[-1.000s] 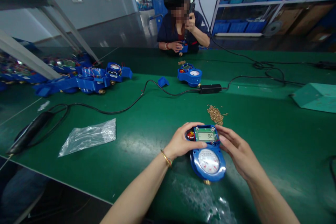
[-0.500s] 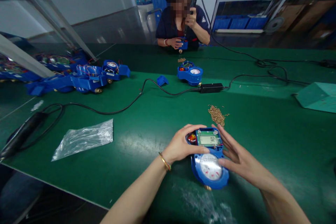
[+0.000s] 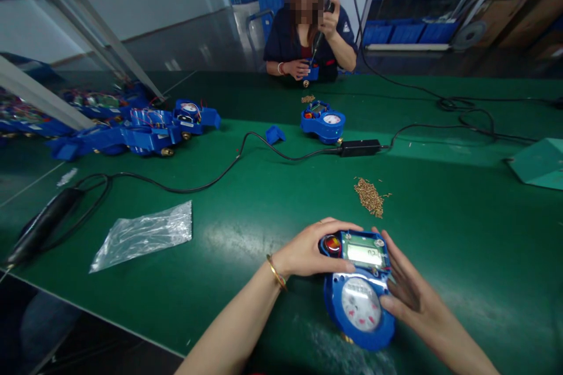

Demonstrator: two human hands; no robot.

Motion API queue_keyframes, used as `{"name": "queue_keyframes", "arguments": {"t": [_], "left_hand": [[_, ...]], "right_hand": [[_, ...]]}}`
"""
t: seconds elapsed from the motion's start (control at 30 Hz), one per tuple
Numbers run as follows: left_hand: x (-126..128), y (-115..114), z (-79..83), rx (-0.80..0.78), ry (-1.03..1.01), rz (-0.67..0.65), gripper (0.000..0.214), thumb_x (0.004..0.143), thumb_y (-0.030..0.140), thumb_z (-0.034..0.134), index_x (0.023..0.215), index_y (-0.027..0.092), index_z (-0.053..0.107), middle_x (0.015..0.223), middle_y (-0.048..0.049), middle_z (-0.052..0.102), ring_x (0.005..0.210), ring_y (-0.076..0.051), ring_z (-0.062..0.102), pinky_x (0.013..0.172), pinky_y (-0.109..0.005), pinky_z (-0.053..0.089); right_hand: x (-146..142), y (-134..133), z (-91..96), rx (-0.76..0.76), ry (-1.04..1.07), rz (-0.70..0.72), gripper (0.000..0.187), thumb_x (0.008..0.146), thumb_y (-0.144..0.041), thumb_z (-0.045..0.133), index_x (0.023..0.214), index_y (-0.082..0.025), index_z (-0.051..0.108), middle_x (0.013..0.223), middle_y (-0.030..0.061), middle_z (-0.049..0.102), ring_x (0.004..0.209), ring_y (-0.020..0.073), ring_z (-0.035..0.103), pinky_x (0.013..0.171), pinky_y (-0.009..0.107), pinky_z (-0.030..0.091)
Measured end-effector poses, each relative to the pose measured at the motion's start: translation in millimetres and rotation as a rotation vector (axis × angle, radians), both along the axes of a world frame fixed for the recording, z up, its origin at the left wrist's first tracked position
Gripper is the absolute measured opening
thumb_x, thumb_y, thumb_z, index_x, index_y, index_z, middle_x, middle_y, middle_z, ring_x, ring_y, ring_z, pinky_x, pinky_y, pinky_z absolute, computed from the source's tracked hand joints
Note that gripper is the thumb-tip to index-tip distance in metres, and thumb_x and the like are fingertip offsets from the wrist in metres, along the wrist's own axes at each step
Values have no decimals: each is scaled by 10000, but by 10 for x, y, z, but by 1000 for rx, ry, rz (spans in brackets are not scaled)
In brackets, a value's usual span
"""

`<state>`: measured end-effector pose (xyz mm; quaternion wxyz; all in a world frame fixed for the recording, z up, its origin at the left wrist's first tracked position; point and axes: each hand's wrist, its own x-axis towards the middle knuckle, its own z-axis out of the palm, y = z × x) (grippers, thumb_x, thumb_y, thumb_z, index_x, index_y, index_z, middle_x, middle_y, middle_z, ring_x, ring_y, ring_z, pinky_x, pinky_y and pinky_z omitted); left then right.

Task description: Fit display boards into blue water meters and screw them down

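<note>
Between my hands is a blue water meter (image 3: 361,307) with a round dial and a small lit display. My left hand (image 3: 308,251) grips its upper left side, thumb lying across the face below the display. My right hand (image 3: 411,287) holds the right side, thumb at the dial's edge and fingers along the housing; some of those fingertips are hidden behind it. A brass fitting (image 3: 347,339) shows at the meter's lower edge. Just beyond the meter lies a pile of small brass screws (image 3: 369,197).
At the left lie a clear plastic bag (image 3: 145,233) and a black electric screwdriver (image 3: 41,225); its cord crosses to a black box (image 3: 360,147). Another blue meter (image 3: 323,123) and a blue cover (image 3: 275,135) sit farther back. Opposite, a co-worker (image 3: 308,35) holds a screwdriver over a blue part.
Both hands have brought the meter slightly nearer and to the right in view, away from the screw pile. The co-worker's screwdriver hand is a little more tilted.
</note>
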<state>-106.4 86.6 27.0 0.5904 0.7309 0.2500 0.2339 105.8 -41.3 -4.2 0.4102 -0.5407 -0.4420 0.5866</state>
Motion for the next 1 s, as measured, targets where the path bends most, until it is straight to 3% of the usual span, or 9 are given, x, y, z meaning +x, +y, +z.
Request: {"name": "queue_keyframes", "arguments": {"t": [0.1,0.17,0.27,0.37,0.5,0.6,0.83,1.0], "left_hand": [[0,-1,-10,-5,11,13,615,731,391,812,1294,274,593,1220,-81,626,1136,-264,592,1033,-456,448],[-1,13,-19,-11,22,15,615,716,420,818,1273,269,606,1215,-83,631,1123,-270,594,1022,-467,450],[-6,44,-33,-42,37,12,632,691,427,830,1259,256,611,1215,-88,625,1117,-279,593,1010,-474,451],[-16,69,-49,-77,24,-7,637,687,410,833,1258,248,603,1223,-88,615,1129,-281,586,1010,-472,447],[-38,90,-75,-97,7,-16,635,685,402,835,1255,250,601,1232,-86,608,1135,-284,583,1010,-485,441],[-40,110,-90,-111,-8,-36,631,689,398,830,1259,250,603,1235,-92,612,1139,-288,584,1016,-496,440],[34,165,-100,-98,-121,-78,617,649,387,860,1214,252,652,1323,-109,597,1244,-302,553,1105,-482,383],[44,144,-118,-226,-118,-98,631,680,412,833,1250,249,618,1207,-87,664,1087,-278,641,963,-434,502]], "right_hand": [[115,64,-47,62,-52,-13,911,782,-593,724,1534,-387,253,1611,24,241,1437,270,318,1115,417,401],[341,260,-91,147,-181,-23,849,728,-686,716,1452,-329,454,1495,68,466,1342,296,474,1066,418,466],[791,763,-168,219,-668,-108,528,822,-663,598,1107,-237,725,1094,95,742,1037,305,694,882,428,580],[1119,1301,-273,267,-832,-176,492,803,-657,551,836,-204,740,886,110,764,849,317,723,805,463,578],[1204,1745,-396,330,-965,-59,315,880,-449,526,895,-199,716,881,90,746,790,229,707,754,377,571],[1180,1883,-407,355,-1092,96,197,915,-318,567,861,-170,686,895,72,715,803,178,670,778,351,541],[1229,2053,-375,301,-1369,391,170,926,-232,615,775,-152,609,787,5,635,728,141,606,728,311,504],[1206,2049,-316,318,-1427,502,149,846,-43,545,766,-158,594,806,44,645,701,152,601,657,273,457]]}}
